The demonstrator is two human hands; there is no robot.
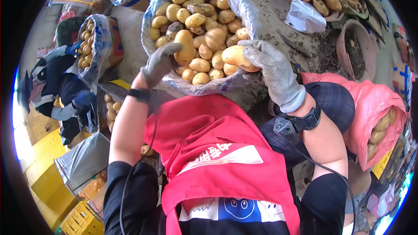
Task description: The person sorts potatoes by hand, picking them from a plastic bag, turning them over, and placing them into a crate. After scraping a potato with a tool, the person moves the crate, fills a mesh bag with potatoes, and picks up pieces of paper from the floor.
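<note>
Over the dirt-strewn floor (pixel 278 30), the big plastic-lined container (pixel 250 11) sat straight ahead of the person, heaped with loose potatoes (pixel 199 64)! Off to the right bulged the pink sack (pixel 363 104), more potatoes showing at its mouth. Then came the gloved hands: the left hand (pixel 159 66) had its grip wrapped round an upright oblong potato (pixel 184 48) above the heap, while the right hand's (pixel 274 67) grip clasped a sideways-lying potato (pixel 237 56) near the container's right rim!
</note>
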